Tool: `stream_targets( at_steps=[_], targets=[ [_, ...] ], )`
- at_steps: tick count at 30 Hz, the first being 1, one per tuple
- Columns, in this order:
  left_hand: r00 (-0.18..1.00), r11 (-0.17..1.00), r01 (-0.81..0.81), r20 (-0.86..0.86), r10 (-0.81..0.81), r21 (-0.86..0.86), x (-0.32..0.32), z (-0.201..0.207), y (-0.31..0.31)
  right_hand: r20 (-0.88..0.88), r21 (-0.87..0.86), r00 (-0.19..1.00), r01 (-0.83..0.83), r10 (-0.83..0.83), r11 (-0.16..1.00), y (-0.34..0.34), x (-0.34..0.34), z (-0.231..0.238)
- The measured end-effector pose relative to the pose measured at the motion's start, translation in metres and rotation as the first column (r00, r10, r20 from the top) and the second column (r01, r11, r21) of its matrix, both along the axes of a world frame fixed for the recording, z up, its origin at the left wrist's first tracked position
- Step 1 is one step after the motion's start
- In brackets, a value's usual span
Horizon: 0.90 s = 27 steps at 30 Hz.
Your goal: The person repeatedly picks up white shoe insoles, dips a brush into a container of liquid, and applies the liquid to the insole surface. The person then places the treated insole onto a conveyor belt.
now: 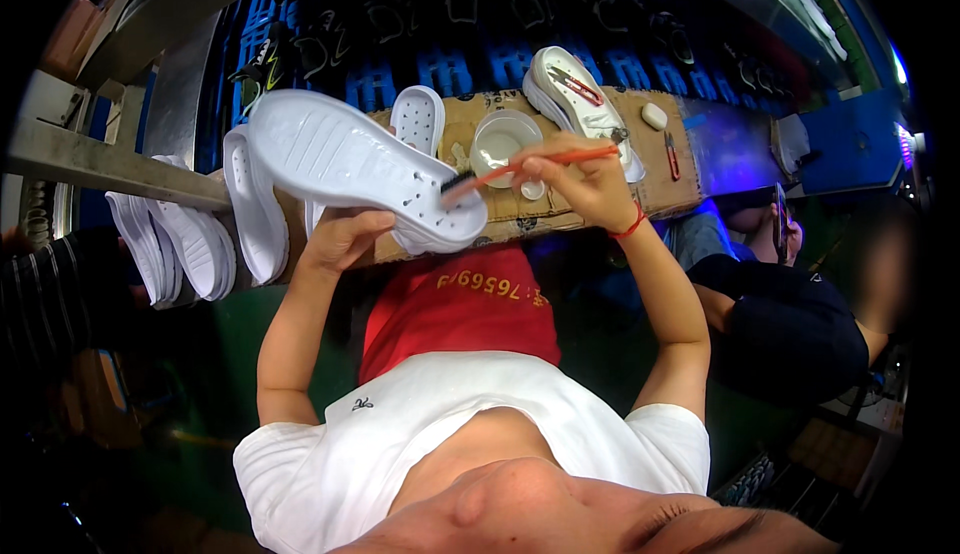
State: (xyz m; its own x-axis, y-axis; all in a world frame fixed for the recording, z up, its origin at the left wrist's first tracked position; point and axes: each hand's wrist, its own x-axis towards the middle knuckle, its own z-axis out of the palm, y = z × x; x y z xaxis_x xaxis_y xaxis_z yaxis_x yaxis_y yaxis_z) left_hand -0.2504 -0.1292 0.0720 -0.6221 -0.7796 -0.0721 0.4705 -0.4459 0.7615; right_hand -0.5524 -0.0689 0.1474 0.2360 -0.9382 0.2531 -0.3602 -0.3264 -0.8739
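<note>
A white shoe sole (345, 154) lies tilted in my left hand (345, 239), its hollow inner face turned up and small holes showing at the near end. My left thumb shows at its near edge; the other fingers are mostly hidden beneath. In my right hand (578, 186) is a brush (590, 155) with an orange-red handle, pinched between thumb and fingers. Its dark bristles rest on the holed end of the sole. Just beyond stands a clear plastic cup (505, 136) with whitish liquid. Another white sole (418, 119) sits behind the held one.
Cardboard (640, 179) covers the bench. A further white sole (570, 84) carries red-handled snips (580, 88); a white case (654, 116) and a red cutter (671, 154) lie right. More soles (195, 239) line the left. Beyond runs a rack of blue holders (440, 72). At right sits another person (790, 319).
</note>
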Motion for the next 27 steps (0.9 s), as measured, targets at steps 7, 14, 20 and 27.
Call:
stream_targets(
  at_steps=[7, 14, 20, 27],
  targets=[
    [0.852, 0.525, -0.098, 0.201, 0.483, -0.845, -0.005, 0.031, 0.001, 0.072, 0.073, 0.979, 0.185, -0.190, 0.980, -0.001, 0.018, -0.011],
    [0.973, 0.742, -0.222, -0.091, 0.213, -0.632, -0.008, 0.033, 0.001, 0.515, 0.210, 0.857, -0.140, 0.012, 0.968, 0.016, 0.102, -0.002],
    [0.857, 0.734, -0.101, 0.316, 0.407, -0.672, -0.002, 0.018, 0.010, 0.043, -0.401, 0.962, -0.231, 0.270, 0.887, -0.062, 0.099, 0.025],
    [0.830, 0.660, -0.217, 0.220, 0.513, -0.719, -0.002, 0.006, 0.007, -0.118, -0.161, 0.992, -0.068, 0.049, 0.985, -0.071, 0.005, 0.002]
  ],
)
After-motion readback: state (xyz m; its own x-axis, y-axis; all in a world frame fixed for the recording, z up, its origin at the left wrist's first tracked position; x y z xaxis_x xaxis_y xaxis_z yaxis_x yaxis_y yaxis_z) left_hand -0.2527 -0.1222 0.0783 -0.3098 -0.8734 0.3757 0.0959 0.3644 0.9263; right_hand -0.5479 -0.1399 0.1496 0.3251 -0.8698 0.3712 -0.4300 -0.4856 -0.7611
